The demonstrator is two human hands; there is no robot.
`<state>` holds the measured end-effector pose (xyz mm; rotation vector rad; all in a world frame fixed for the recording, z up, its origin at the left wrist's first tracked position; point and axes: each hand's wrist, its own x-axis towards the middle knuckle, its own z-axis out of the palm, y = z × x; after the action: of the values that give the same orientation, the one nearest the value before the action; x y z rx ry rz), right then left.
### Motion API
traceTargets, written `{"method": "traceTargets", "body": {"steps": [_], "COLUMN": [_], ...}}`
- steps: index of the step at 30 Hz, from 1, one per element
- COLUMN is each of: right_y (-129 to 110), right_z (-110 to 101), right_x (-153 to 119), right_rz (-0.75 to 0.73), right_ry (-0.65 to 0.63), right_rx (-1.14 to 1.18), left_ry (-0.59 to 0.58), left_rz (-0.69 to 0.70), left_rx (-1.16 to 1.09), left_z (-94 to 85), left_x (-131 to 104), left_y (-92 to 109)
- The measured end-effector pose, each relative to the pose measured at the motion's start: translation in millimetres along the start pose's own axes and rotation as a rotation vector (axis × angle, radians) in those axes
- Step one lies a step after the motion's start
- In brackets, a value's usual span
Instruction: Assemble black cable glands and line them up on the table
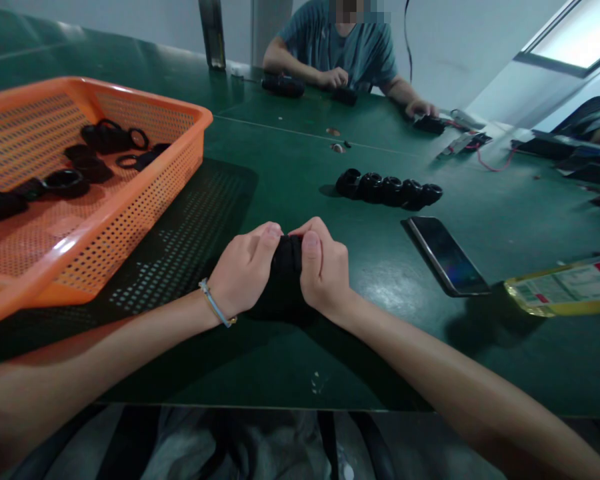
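Observation:
Both of my hands are closed around a black part [287, 255] just above the green table. My left hand [247, 267], with a light-blue bracelet at the wrist, grips its left side with the thumb on top. My right hand [325, 263] wraps round the right side, its thumb also on top. Most of the part is hidden by my fingers, so its exact kind cannot be made out. Beyond my right hand, a row of several glossy black ring-like parts [389, 189] lies on the table.
An orange perforated basket [145, 220] with several black parts [65, 183] stands at the left. On the right lie a phone [447, 257] and a yellow-and-green package [565, 287]. Across the green table [290, 157], a co-worker [330, 53] handles dark devices near wires.

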<state>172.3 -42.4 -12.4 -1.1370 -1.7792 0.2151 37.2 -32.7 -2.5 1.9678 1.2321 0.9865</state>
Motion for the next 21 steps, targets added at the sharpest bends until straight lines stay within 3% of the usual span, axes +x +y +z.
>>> {"method": "traceTargets", "body": {"steps": [4,7,10,21], "right_y": [5,4,0,-11], "right_z": [2,6,10,13], "right_x": [3,3,1,-1], "right_rz": [-0.201,-0.231,-0.154,0.184], "right_ry": [0.029,0.023,0.033,0.061], "right_rx": [-0.168,-0.207,-0.199,0.036], "left_ry": [-0.176,-0.069,0.032,0.115], "left_rz": [-0.295,-0.341,-0.23,0.187], "left_rx": [-0.302,-0.317,-0.158,0.344], "left_z": [7.1,7.9,6.2,-0.7], "left_x": [3,4,3,0], "left_y": [-4,-4,-1,-2]}}
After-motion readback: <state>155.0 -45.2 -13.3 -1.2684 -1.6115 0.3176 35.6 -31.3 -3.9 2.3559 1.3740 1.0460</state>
